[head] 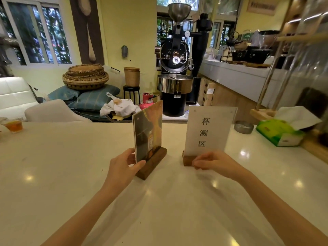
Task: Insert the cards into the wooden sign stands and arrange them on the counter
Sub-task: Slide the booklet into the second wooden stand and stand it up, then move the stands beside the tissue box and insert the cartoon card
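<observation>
Cards stand upright in two wooden stands mid-bench: our left grip (pixel 124 163) pinches the dark card (pixel 147 132), our right grip (pixel 211 161) holds the white card's stand (pixel 188 159). Open bench (pixel 62 166) spreads toward nine o'clock; a tissue box (pixel 278 132) sits at two o'clock.

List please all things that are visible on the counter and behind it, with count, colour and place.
wooden sign stands: 2, dark brown, counter centre, each holding a card
picture card: 1, dark and orange, left stand
white card: 1, black characters, right stand
counter: 1, cream
tea cup: 1, amber, far left
tissue pack: 1, green, right
metal dish: 1, grey, right
coffee roaster: 1, black, behind
baskets: stacked, tan, back left
left hand: on picture card
right hand: at right stand
</observation>
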`<action>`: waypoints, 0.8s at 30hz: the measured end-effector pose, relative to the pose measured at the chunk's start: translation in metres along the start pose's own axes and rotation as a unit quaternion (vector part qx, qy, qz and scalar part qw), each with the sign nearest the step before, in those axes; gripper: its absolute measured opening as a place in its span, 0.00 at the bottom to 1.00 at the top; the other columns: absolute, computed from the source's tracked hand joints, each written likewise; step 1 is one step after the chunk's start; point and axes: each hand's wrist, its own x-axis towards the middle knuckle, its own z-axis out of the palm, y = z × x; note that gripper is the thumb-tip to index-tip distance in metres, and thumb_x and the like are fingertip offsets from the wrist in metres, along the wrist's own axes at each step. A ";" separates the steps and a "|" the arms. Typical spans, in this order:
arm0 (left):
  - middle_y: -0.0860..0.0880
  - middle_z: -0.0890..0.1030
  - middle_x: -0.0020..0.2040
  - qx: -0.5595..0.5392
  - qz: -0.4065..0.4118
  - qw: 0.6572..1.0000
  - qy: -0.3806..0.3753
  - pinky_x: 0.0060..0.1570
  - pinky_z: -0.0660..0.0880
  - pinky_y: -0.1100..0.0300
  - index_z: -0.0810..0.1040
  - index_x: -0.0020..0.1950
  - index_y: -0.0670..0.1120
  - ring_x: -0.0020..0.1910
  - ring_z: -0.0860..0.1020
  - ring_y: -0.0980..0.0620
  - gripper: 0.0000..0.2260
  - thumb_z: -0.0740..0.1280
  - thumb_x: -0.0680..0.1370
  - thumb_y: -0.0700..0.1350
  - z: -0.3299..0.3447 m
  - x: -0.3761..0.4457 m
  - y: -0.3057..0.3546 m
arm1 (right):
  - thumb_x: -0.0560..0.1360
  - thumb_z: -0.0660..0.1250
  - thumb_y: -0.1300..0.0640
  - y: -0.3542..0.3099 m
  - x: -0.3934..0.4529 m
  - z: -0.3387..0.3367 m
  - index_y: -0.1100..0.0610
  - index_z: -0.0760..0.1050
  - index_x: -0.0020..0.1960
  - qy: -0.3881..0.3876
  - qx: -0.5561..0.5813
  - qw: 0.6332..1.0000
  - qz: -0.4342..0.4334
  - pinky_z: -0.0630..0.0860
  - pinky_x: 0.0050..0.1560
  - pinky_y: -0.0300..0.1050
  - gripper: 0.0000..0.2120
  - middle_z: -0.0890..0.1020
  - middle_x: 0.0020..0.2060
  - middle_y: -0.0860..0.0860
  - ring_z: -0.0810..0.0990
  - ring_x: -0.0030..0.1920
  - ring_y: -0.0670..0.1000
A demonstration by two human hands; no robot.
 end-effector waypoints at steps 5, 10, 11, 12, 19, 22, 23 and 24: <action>0.43 0.82 0.53 -0.001 0.000 1.000 -0.021 0.40 0.70 0.68 0.74 0.60 0.45 0.42 0.76 0.53 0.16 0.67 0.72 0.43 0.001 -0.003 -0.001 | 0.68 0.71 0.57 0.021 -0.015 -0.046 0.59 0.80 0.36 0.206 -0.029 0.978 0.017 0.80 0.34 0.38 0.06 0.83 0.33 0.56 0.82 0.32 0.51; 0.45 0.83 0.48 0.022 -0.007 1.000 -0.010 0.36 0.68 0.71 0.76 0.57 0.46 0.36 0.76 0.57 0.15 0.68 0.71 0.45 0.000 0.003 0.001 | 0.67 0.73 0.55 0.035 -0.004 -0.060 0.55 0.74 0.49 0.306 -0.048 0.951 0.011 0.75 0.42 0.43 0.13 0.80 0.42 0.51 0.79 0.41 0.51; 0.46 0.83 0.47 0.031 -0.004 0.999 -0.009 0.35 0.68 0.72 0.77 0.56 0.46 0.35 0.76 0.59 0.14 0.69 0.71 0.44 0.000 0.005 0.001 | 0.67 0.72 0.57 0.038 0.000 -0.058 0.55 0.73 0.53 0.273 -0.040 0.961 0.016 0.74 0.45 0.44 0.16 0.79 0.46 0.50 0.78 0.45 0.51; 0.47 0.83 0.45 0.037 -0.001 0.999 -0.008 0.34 0.67 0.72 0.79 0.54 0.46 0.34 0.75 0.61 0.12 0.69 0.71 0.43 0.000 0.006 0.001 | 0.68 0.71 0.59 0.039 0.003 -0.055 0.54 0.72 0.55 0.240 -0.022 0.970 0.019 0.74 0.48 0.44 0.17 0.78 0.49 0.50 0.77 0.48 0.51; 0.46 0.83 0.43 0.012 -0.004 0.999 -0.046 0.38 0.75 0.61 0.80 0.52 0.44 0.38 0.80 0.51 0.10 0.67 0.72 0.39 -0.005 0.010 0.000 | 0.68 0.70 0.64 0.041 0.011 -0.051 0.55 0.76 0.45 0.248 0.057 0.967 -0.007 0.77 0.44 0.44 0.08 0.81 0.45 0.55 0.80 0.46 0.55; 0.47 0.83 0.42 0.011 0.013 0.999 -0.035 0.34 0.74 0.66 0.80 0.51 0.43 0.36 0.79 0.54 0.09 0.67 0.72 0.38 0.002 0.007 0.000 | 0.67 0.71 0.64 0.041 0.006 -0.047 0.55 0.77 0.42 0.268 0.066 0.961 -0.015 0.77 0.37 0.36 0.07 0.81 0.41 0.53 0.81 0.43 0.53; 0.48 0.82 0.41 0.014 0.019 0.999 -0.025 0.32 0.73 0.68 0.81 0.50 0.43 0.35 0.79 0.56 0.08 0.67 0.71 0.38 0.005 0.005 0.002 | 0.67 0.71 0.64 0.041 0.005 -0.044 0.55 0.77 0.41 0.279 0.069 0.958 -0.023 0.78 0.35 0.35 0.07 0.82 0.40 0.53 0.81 0.42 0.52; 0.49 0.82 0.40 0.015 0.024 1.000 -0.012 0.29 0.72 0.72 0.81 0.49 0.43 0.33 0.78 0.57 0.08 0.67 0.71 0.38 0.009 0.004 0.004 | 0.66 0.72 0.64 0.041 0.004 -0.040 0.55 0.77 0.40 0.291 0.072 0.954 -0.029 0.79 0.35 0.36 0.07 0.82 0.39 0.53 0.81 0.41 0.51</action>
